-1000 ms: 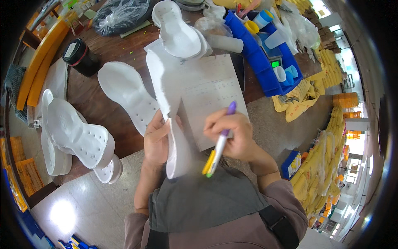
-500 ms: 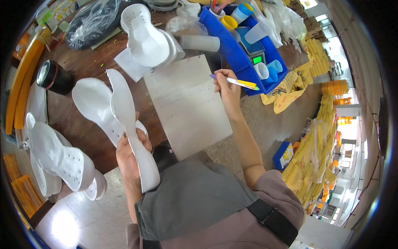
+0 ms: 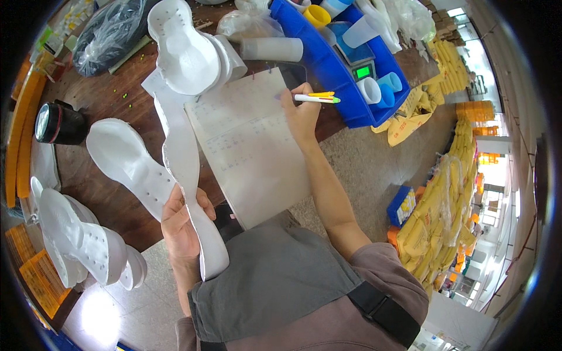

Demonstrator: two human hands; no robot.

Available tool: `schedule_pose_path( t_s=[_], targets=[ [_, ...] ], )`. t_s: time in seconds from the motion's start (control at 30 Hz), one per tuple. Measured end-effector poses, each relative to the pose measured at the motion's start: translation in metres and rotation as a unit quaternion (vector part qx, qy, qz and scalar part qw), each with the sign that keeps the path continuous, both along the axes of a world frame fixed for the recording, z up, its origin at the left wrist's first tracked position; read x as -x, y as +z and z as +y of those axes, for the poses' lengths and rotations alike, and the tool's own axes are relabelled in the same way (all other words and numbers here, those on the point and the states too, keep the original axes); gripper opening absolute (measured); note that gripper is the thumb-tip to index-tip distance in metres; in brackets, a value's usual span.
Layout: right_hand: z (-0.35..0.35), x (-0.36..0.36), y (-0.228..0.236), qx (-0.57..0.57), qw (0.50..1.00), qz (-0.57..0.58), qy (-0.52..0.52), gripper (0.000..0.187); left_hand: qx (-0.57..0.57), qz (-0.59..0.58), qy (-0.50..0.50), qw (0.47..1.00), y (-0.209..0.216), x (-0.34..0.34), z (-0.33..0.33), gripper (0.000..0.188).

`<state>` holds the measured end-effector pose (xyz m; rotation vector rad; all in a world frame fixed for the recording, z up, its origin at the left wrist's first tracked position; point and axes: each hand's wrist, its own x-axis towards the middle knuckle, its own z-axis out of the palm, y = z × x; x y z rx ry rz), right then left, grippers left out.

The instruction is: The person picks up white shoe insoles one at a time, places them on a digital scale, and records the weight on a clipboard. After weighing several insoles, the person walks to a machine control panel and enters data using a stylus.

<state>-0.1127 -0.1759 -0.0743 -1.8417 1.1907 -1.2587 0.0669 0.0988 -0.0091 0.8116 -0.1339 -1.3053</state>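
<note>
My left hand [image 3: 180, 225] is closed round the narrow middle of a white shoe sole [image 3: 182, 153], held edge-on above the table's near edge with its lower end by my apron. Just behind it lies another white sole [image 3: 120, 143], small holes along its near part. An open notebook [image 3: 252, 152] with faint handwriting lies slanted in front of me. Over its upper right part, my right hand [image 3: 301, 111] pinches a white, yellow and green pen [image 3: 316, 97]. The pen's writing tip is hidden by my fingers.
Stacked white soles stand behind the notebook [image 3: 184, 50] and at the left [image 3: 88, 240]. A blue bin [image 3: 319, 64] at the back right holds cups and a scale with a green display. A black jar [image 3: 61, 123] stands left; yellow sacks [image 3: 433, 216] are piled at right.
My right hand has moved left onto the notebook, and the pen has turned more level. The sole in my left hand has turned slightly. The whole view has shifted a little.
</note>
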Motion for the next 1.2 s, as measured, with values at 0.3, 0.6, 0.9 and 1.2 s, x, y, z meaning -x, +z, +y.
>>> schedule_pose_path(
  t_s=[0.3,0.6,0.9,1.2],
  targets=[
    [0.002,-0.003,0.004,0.016,1.000,-0.004,-0.004,0.026,0.006,-0.003,0.014,1.000,-0.001,0.001,0.003,0.048],
    [0.002,-0.001,0.008,0.021,0.999,0.044,-0.009,0.025,-0.016,-0.019,0.035,0.999,0.001,-0.001,0.006,0.045],
    [-0.001,-0.001,0.004,0.032,0.999,0.039,-0.017,0.026,-0.021,-0.028,0.055,0.998,0.002,-0.003,0.009,0.045],
    [0.006,-0.001,0.008,0.018,0.999,-0.027,-0.038,0.022,-0.243,-0.492,0.186,0.815,0.002,-0.058,0.016,0.055]
  ],
)
